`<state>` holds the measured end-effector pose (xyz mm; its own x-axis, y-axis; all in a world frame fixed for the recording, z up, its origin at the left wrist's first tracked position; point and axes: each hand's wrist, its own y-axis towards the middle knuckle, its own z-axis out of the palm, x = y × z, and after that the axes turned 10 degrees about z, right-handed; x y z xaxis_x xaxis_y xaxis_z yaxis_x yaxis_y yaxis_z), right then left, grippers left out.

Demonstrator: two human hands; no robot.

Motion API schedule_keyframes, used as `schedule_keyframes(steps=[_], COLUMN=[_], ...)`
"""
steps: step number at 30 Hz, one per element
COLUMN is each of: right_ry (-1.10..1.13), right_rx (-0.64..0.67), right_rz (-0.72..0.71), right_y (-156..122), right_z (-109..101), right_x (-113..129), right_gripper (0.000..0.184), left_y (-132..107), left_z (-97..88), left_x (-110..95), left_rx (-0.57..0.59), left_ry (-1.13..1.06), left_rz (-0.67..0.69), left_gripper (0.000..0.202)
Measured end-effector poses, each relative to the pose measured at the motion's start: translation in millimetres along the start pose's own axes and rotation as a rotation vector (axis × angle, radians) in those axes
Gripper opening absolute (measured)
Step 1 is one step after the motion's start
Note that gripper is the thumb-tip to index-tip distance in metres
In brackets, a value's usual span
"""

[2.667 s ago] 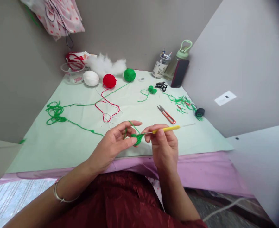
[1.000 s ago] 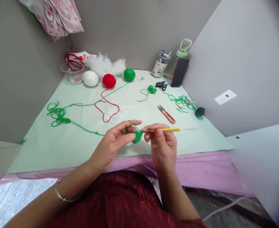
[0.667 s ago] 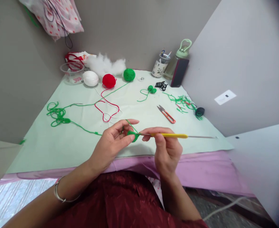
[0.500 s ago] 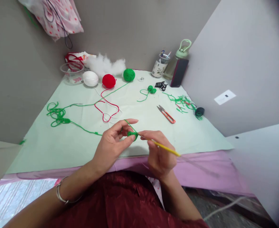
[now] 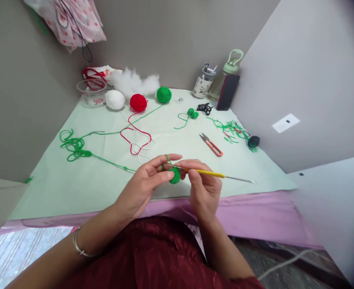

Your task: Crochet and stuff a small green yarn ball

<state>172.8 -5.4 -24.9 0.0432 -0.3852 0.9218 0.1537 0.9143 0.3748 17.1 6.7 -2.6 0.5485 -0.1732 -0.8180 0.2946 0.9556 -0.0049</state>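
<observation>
My left hand [image 5: 145, 185] pinches a small green crochet piece [image 5: 174, 175] between thumb and fingers, with green yarn looped over its forefinger. My right hand [image 5: 205, 188] grips a yellow-handled crochet hook [image 5: 209, 173], its tip pushed into the piece and its metal tail pointing right. Both hands hover above the near edge of the pale green mat [image 5: 74, 180]. A strand of green yarn [image 5: 110, 162] trails left from the piece to a loose tangle [image 5: 74, 145].
At the back lie a white yarn ball [image 5: 115, 99], a red yarn ball [image 5: 138, 102], a green yarn ball [image 5: 164, 94], white stuffing [image 5: 133, 81] and a clear bowl [image 5: 91, 91]. Red snips [image 5: 211, 145], green scraps [image 5: 231, 129], a pen cup [image 5: 202, 85], a bottle [image 5: 225, 76] stand to the right.
My right hand swung the hook down and right, away from the piece, then brought it back level with the tip in the green piece. My left hand kept its hold throughout.
</observation>
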Motion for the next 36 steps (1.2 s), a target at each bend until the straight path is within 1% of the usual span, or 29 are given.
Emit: schedule_keyframes(steps=[2,4,6,7,8,9,10,12,14,15,17,19,23,26,28,30,32,34,36], right_ry=[-0.114,-0.283,-0.447,-0.48,-0.466,-0.408,-0.312,-0.079,0.068,0.078,0.024,0.008,0.173,0.199,0.122,-0.051,-0.249,-0.409,-0.547], right_rx=[-0.005,-0.01,-0.014,-0.021,-0.041,-0.063,-0.086,-0.105,-0.063,-0.03,0.002,-0.007,0.01,0.034,0.029,0.009,0.01,0.042,0.044], right_rz=[-0.048,-0.164,-0.317,-0.367,-0.376,-0.338,-0.262,-0.074,0.061,0.093,0.111,0.123,0.191,0.184,0.136,0.042,-0.104,-0.259,-0.417], right_y=[-4,-9,-12,-12,-12,-10,-8,-3,0,1,1,0,2,3,0,-3,-7,-9,-12], right_z=[0,-2,-4,-5,-6,-7,-8,-8,-6,-6,-4,-4,-6,-8,-9,-10,-10,-10,-9], right_x=[-2,-4,-6,-6,-6,-5,-4,-1,0,0,-1,-2,-3,0,3,6,7,4,-1], right_gripper=[0.023,0.029,0.038,0.041,0.04,0.036,0.031,0.023,0.02,0.018,0.015,0.015,0.018,0.021,0.022,0.023,0.024,0.026,0.029], left_y=[0,0,2,3,4,5,6,7,5,4,2,0,-1,-1,-1,-2,-2,-3,-3], left_z=[1.9,2.6,1.5,0.2,-1.5,-3.2,-4.9,-6.9,-7.0,-6.5,-5.3,-4.7,-5.8,-8.3,-10.1,-11.2,-10.4,-7.9,-4.7], left_x=[2,4,4,4,4,3,2,2,2,3,4,3,1,0,0,1,2,3,5], left_rx=[-0.023,-0.055,-0.05,-0.043,-0.037,-0.034,-0.037,-0.054,-0.05,-0.037,-0.004,0.012,-0.004,-0.005,-0.001,0.004,-0.011,-0.046,-0.075], left_ry=[0.052,0.045,-0.03,-0.073,-0.112,-0.143,-0.161,-0.156,-0.087,-0.037,0.058,0.119,0.172,0.21,0.239,0.273,0.313,0.338,0.291], left_rz=[0.039,0.045,-0.019,-0.059,-0.093,-0.114,-0.117,-0.076,-0.029,-0.008,0.023,0.043,0.079,0.098,0.111,0.131,0.158,0.179,0.164], left_gripper=[0.035,0.04,0.041,0.038,0.034,0.029,0.025,0.022,0.025,0.027,0.03,0.03,0.031,0.03,0.029,0.03,0.032,0.035,0.041])
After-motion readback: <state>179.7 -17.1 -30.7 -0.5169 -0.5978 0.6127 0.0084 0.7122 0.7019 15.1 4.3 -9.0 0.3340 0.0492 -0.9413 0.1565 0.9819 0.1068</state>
